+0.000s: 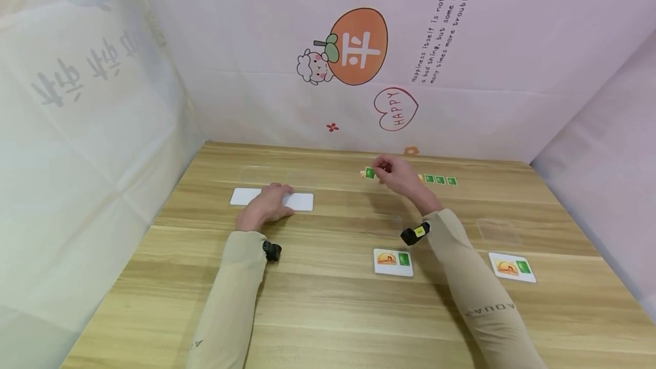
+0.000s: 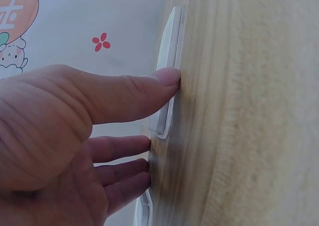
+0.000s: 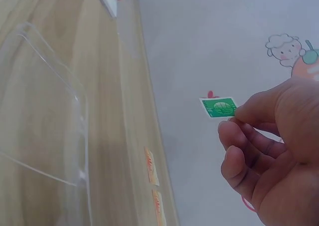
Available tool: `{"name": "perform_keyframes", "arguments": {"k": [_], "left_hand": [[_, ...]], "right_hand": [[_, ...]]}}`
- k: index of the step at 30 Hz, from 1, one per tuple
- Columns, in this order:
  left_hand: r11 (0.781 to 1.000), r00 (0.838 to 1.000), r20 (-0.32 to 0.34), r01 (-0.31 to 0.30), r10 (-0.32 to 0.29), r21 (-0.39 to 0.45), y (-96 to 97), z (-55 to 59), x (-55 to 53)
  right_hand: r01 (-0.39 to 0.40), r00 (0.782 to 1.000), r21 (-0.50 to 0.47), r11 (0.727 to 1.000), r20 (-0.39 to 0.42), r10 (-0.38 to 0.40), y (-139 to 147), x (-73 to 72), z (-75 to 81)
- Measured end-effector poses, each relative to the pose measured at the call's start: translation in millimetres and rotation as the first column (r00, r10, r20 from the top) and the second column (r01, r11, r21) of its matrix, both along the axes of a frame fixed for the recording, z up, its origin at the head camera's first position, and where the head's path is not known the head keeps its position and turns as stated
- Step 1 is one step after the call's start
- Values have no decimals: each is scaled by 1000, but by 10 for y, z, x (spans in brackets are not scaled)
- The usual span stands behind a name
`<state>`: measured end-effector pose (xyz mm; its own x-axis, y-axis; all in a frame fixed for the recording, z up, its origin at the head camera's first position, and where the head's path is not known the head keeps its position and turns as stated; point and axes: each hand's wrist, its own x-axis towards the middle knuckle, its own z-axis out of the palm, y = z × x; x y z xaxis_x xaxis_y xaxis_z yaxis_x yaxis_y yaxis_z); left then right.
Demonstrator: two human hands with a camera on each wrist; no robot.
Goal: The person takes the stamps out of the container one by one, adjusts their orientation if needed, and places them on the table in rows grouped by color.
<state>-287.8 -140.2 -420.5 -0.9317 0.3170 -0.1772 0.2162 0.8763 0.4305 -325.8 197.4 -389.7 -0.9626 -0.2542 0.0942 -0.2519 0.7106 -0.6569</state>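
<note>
My right hand [image 1: 397,174] pinches a small green stamp-like piece [image 3: 219,107] between thumb and index finger, raised off the table near its back edge. Below it in the right wrist view lie small orange pieces [image 3: 151,167] on the wood. On the left, my left hand [image 1: 267,203] rests over two white cards, a left one [image 1: 244,196] and a right one [image 1: 301,201]. Its thumb touches the near edge of the right card, and the other visible fingers reach down to the table fairly straight. The index finger is hidden behind the thumb in the left wrist view.
Several green pieces [image 1: 440,180] line the back edge. Two white cards bearing an orange picture and a green piece, one in the middle [image 1: 393,262] and one at right [image 1: 512,267], lie nearer. Clear plastic covers [image 1: 499,231] lie behind them. Printed cloth [image 1: 256,44] walls the table.
</note>
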Motion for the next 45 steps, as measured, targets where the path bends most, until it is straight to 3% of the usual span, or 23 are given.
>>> {"name": "perform_keyframes", "arguments": {"k": [7, 22, 38, 45], "left_hand": [[1000, 1000, 7, -10, 10, 2, -12, 11, 8], [1000, 1000, -10, 0, 0, 9, -7, -8, -17], [1000, 1000, 5, -7, 7, 19, -4, -9, 7], [1000, 1000, -2, -5, 5, 12, -5, -3, 4]], "right_hand": [[24, 1000, -52, 998, -18, -25, 109, -53, 15], [14, 997, -69, 998, -76, -19, 364, -109, 39], [67, 998, -34, 997, -9, -67, 569, -137, -12], [96, 995, -60, 994, 19, -95, 627, -125, -6]]}}
